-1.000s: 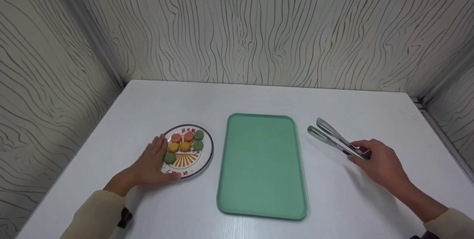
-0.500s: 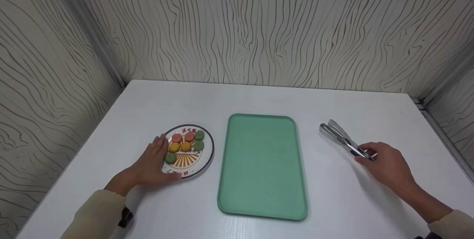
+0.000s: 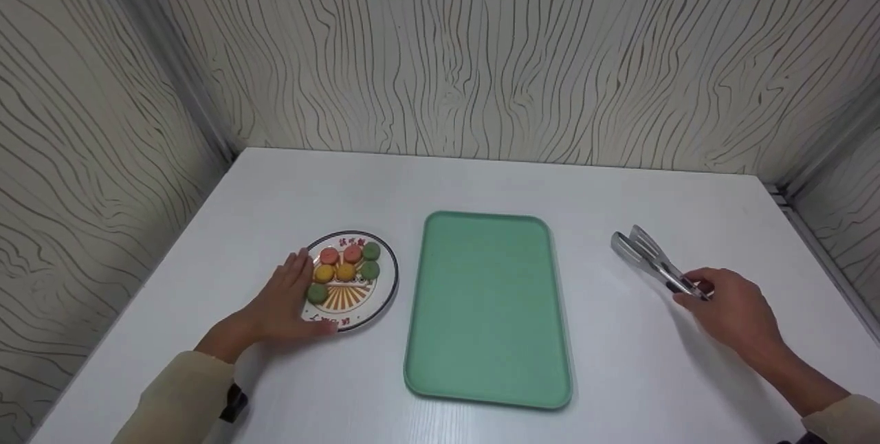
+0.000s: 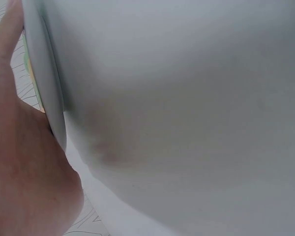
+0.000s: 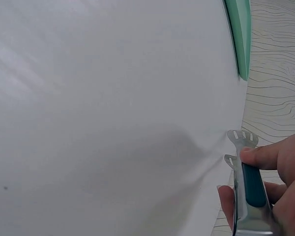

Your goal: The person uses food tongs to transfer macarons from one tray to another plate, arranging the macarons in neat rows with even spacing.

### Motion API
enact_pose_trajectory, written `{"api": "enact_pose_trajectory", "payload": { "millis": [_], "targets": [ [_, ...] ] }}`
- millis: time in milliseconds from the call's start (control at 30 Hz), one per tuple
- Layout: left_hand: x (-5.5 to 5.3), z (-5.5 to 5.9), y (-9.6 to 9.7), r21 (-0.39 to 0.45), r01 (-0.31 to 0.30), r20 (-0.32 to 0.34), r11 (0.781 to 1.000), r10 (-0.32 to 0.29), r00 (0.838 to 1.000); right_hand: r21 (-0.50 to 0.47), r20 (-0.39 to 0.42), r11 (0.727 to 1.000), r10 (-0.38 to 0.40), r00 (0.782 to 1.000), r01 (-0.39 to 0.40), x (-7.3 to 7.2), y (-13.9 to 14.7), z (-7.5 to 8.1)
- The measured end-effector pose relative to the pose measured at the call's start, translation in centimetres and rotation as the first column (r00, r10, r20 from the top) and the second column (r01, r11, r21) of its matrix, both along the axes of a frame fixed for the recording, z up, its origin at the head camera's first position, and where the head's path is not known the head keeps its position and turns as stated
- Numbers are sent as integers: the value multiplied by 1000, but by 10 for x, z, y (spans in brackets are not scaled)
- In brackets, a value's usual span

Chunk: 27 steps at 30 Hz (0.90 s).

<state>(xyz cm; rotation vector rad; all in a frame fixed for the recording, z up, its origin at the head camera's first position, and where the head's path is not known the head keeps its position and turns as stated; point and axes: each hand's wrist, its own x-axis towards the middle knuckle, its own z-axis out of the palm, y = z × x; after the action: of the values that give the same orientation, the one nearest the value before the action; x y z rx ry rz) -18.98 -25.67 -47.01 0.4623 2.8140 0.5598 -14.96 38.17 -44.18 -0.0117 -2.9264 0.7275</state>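
Observation:
At the left, my left hand [image 3: 275, 306] rests along the near-left rim of a round white plate [image 3: 375, 301], fingers straight and thumb at its near edge. Small macarons lie on the plate: pink [image 3: 352, 254], yellow [image 3: 345, 272] and green [image 3: 370, 270]. In the left wrist view the plate's side [image 4: 48, 83] shows beside that hand. My right hand [image 3: 735, 310] holds metal tongs [image 3: 663, 267] by their handle end. Their slotted tips point far-left, a little apart, with nothing between them. The right wrist view shows the thumb on the tongs' teal grip [image 5: 254, 186].
Between the hands lies a green rectangular tray [image 3: 488, 306] with a low raised rim. The white table [image 3: 330, 190] ends at a wood-patterned back wall [image 3: 447, 52], with similar walls on both sides.
My right hand has moved the tongs to the right, farther from the tray, and their tips have come closer together. My left hand stays at the plate.

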Motion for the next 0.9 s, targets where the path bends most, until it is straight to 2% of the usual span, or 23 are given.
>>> {"api": "enact_pose_trajectory", "payload": {
  "millis": [267,467,633,900],
  "targets": [
    [0,1,0,-5,3,-2,1000,-3,1000,8,53,1000,-6,999,5,0,2,1],
    [1,1,1,1,4,4,1000,-4,1000,-5,122,1000,-10,992,11,0,0,0],
    [1,1,1,-2,-4,12,1000,4,1000,-8,142,1000,-13,990,14,0,-3,-3],
    [0,0,1,-11,5,2,1000,-5,1000,-63,220,998,12,975,2,0,-10,-7]
  ]
}}
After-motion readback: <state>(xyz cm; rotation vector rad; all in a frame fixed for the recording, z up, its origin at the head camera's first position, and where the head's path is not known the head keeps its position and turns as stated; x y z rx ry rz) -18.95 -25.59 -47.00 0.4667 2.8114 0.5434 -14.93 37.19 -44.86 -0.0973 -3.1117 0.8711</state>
